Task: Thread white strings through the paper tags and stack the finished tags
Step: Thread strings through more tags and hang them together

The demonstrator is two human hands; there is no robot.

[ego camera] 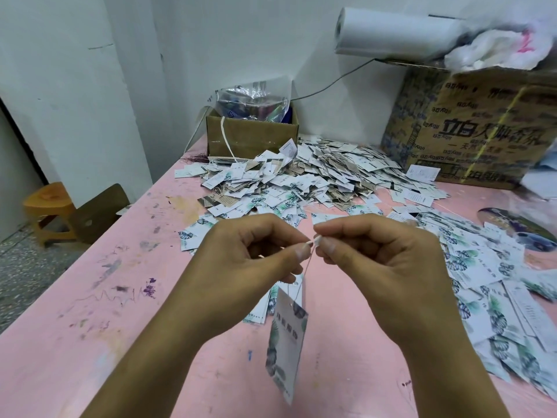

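The table (90, 342) is pink, smudged with purple and grey marks. The hanging tag (286, 348) is white with green-grey leaf print; its string (306, 267) is white. A stool (49, 206) is orange.

Left hand (256, 254), right hand (385, 257) — two, one hanging tag (286, 348), one white string (307, 264), one stool (48, 211)

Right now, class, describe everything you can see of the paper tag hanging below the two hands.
The paper tag is a long rectangular card, whitish with grey-green leaf prints and dark printed characters. A small hole near its top carries a white string, by which it hangs slightly tilted above the pink table. Only the string seems to touch it; the left hand and right hand pinch the string's upper end together.
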